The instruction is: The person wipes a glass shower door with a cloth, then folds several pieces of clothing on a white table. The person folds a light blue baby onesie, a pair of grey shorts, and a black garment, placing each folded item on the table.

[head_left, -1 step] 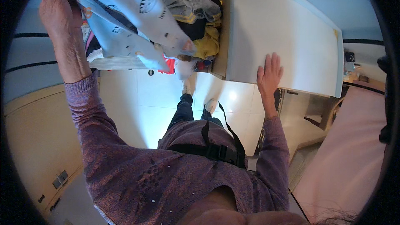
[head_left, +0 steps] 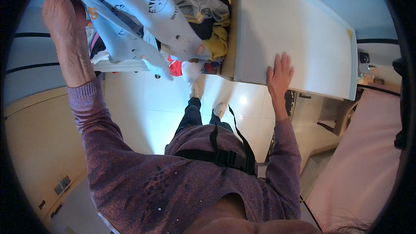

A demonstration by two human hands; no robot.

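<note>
My left hand [head_left: 65, 11] is raised at the upper left, its fingers closed on a light blue pair of small pants [head_left: 143, 17] printed with orange and black animal figures. The fingertips are partly cut off by the picture's edge. Two legs of the pants dangle over a shelf of heaped clothes, including a grey garment [head_left: 201, 6] and a yellow one [head_left: 216, 43]. On a white cabinet top [head_left: 307, 30] my right hand [head_left: 281, 73] rests palm down near the front edge, fingers stretched out and holding nothing.
A red cloth [head_left: 175, 66] and a white cloth [head_left: 192, 71] hang over the shelf's front edge [head_left: 125, 66]. My feet stand on pale floor tiles [head_left: 242, 97] below. A pink-covered surface [head_left: 359, 147] lies at the right, with a wooden chair [head_left: 342, 119] beside it.
The dangling legs of the pants have swung slightly to the right, uncovering more of the red cloth. My right hand stays on the cabinet top, shifted only a little.
</note>
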